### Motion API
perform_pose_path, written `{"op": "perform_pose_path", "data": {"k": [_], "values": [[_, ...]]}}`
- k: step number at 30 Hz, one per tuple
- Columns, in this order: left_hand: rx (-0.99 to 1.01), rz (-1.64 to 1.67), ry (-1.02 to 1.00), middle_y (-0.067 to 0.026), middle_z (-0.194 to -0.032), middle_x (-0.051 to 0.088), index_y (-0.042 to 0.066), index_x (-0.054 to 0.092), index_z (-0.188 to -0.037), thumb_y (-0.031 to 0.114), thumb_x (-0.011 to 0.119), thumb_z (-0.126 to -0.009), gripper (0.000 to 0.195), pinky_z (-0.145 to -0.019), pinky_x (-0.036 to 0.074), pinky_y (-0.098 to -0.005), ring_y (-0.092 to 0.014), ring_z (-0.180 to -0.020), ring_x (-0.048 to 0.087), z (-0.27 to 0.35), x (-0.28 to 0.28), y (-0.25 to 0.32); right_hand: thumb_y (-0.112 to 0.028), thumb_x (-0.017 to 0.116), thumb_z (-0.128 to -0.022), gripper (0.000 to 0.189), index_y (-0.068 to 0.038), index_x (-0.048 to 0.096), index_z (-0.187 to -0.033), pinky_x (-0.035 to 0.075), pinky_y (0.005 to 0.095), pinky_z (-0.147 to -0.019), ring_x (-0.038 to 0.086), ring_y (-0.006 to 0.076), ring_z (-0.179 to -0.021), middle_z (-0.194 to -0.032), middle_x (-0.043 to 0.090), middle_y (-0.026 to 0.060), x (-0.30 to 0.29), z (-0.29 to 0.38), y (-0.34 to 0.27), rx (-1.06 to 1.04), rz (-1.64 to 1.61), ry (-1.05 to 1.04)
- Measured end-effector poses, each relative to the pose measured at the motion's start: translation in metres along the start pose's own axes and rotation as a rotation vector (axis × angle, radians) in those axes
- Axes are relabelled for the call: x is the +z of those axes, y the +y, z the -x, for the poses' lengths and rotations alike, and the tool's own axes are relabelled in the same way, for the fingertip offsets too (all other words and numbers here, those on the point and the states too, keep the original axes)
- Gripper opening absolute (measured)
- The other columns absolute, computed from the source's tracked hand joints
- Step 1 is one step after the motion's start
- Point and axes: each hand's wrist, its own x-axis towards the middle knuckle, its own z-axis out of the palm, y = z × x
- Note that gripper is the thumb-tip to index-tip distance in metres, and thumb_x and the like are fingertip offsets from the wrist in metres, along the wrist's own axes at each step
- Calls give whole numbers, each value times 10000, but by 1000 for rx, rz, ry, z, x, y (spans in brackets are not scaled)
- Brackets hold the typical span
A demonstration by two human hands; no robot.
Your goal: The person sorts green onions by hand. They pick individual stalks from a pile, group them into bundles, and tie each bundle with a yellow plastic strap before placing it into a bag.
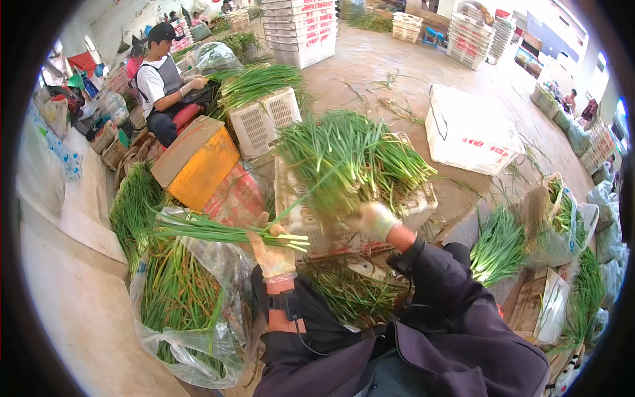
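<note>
My left hand [274, 250], in a pale stained glove, is closed around a small bunch of green stalks [213, 231], their white ends pointing right and the leaves left. To its right, my gloved right hand [375, 221] is blurred at the near edge of a large heap of leafy greens [337, 149], which look like garlic chives or green onions. Whether its fingers hold anything does not show clearly. The heap lies on an upturned white plastic crate [297, 223]. A clear plastic bag [233, 317] of green and yellowed leaves [178, 293] stands below my left hand.
Loose leaves [352, 293] lie between my knees. A yellow box [203, 168] with a brown top stands at front left. A co-worker [166, 84] sits beyond it, beside another greens-topped crate [263, 119]. At right are a trimmed bundle [498, 243], a filled bag [560, 223] and a white crate [471, 129].
</note>
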Motion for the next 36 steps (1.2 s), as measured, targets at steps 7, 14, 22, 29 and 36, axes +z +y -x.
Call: {"op": "perform_pose_path", "data": {"k": [7,14,22,29,36], "values": [[98,-407,124,-28,-766,616,17,630,-1150,143,761,-944,275,-556,465,-255,-133,-631,578,-17,-16,5,-243,677,-932,269,-53,728,-1116,570,477,-788,728,397,-875,-919,752,214,-34,-130,-28,-198,-20,546],[-63,-565,136,-73,-827,674,16,656,-1083,101,728,-937,183,-517,447,-258,-128,-613,582,-24,-12,4,-174,618,-909,133,-75,705,-900,579,495,-739,725,405,-825,-879,737,191,6,-211,-8,-206,493,276],[-33,-924,439,-102,-832,748,-52,694,-1255,63,724,-889,384,-525,480,-321,-148,-581,594,-50,-55,14,-216,689,-960,178,-42,713,-988,549,482,-702,676,396,-775,-852,680,184,-1,-137,-36,-420,9,751],[-225,-946,463,-64,-733,687,-11,754,-1009,230,776,-955,248,-533,496,-309,-170,-609,625,-59,-73,-19,-76,738,-908,103,-35,720,-1001,577,410,-693,695,333,-758,-900,711,150,53,-4,-66,-627,-283,671],[-49,-609,15,-132,-1043,754,19,692,-1147,56,703,-989,163,-704,641,-385,-248,-838,738,-39,-42,-57,-166,751,-918,152,-49,720,-1010,571,438,-695,701,371,-824,-937,714,158,84,56,-46,-571,-267,396]]}}
